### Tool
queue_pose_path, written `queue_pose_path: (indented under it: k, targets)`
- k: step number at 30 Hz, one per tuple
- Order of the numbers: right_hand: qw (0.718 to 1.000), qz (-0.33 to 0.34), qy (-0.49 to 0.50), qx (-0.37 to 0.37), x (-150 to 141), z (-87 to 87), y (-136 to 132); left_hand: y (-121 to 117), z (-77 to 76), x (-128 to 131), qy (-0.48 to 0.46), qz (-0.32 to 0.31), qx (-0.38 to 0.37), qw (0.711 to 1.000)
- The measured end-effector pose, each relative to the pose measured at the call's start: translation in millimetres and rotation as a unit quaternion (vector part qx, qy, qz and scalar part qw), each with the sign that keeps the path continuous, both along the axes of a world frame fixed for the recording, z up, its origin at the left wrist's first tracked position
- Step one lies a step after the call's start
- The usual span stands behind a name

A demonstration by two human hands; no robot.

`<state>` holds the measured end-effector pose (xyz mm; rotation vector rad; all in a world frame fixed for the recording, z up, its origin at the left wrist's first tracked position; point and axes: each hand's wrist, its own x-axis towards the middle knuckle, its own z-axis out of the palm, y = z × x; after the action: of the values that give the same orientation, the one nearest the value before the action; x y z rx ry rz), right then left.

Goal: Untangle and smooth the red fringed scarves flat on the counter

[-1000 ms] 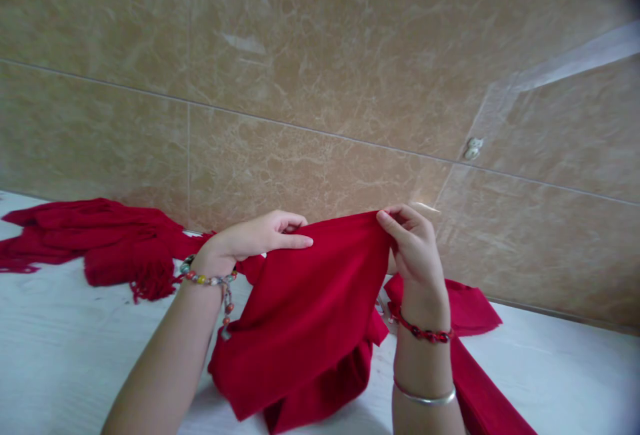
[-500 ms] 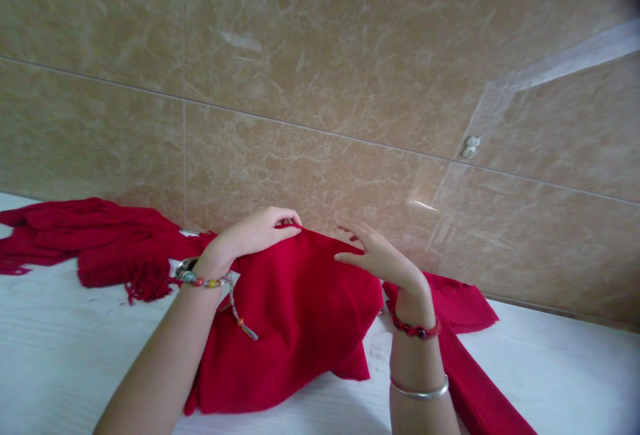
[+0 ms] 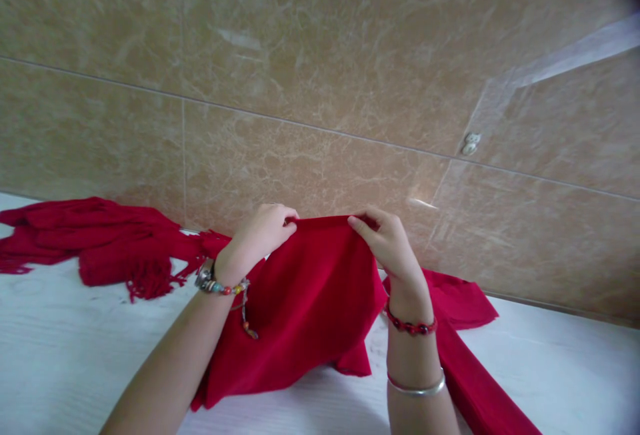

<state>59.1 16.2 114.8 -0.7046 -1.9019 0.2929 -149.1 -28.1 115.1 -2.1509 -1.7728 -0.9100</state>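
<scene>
A plain red cloth hangs from both hands in the middle of the view, its top edge stretched between them. My left hand pinches that edge at the left, thumb and fingers closed on the fabric. At the right, my right hand grips the same edge, thumb in front and fingers behind. The cloth's lower part droops close to the white surface; whether it touches there I cannot tell. Beaded bracelets circle both wrists, and a silver bangle is on the right forearm.
A crumpled red fringed scarf lies on the white table at the left. More red fabric stretches along the right side. Behind the table rises a brown marbled tile wall with a small white cat-shaped piece.
My right hand, previously open beside the cloth, has closed on its top edge. That edge is now pulled straight between the hands. My left hand keeps its pinch.
</scene>
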Motion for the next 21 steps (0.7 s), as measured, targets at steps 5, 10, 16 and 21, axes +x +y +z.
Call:
queue_pose_path:
  k: [5, 10, 16, 21]
  targets:
    - [0.992, -0.071, 0.101, 0.030, 22, -1.2, 17, -5, 5.3, -5, -0.038, 0.028, 0.026, 0.999]
    - [0.977, -0.183, 0.093, 0.055, 30, -7.7, 34, -10, 9.4, -14, -0.151, -0.039, 0.040, 0.987]
    - [0.988, 0.019, -0.145, -0.056, 5, -15.0, 22, -4, 3.5, -6, -0.148, -0.127, -0.050, 0.980]
    - [0.965, 0.166, -0.194, -0.061, -24, -10.8, -6, -7, 2.7, 5, -0.124, -0.124, -0.034, 0.984]
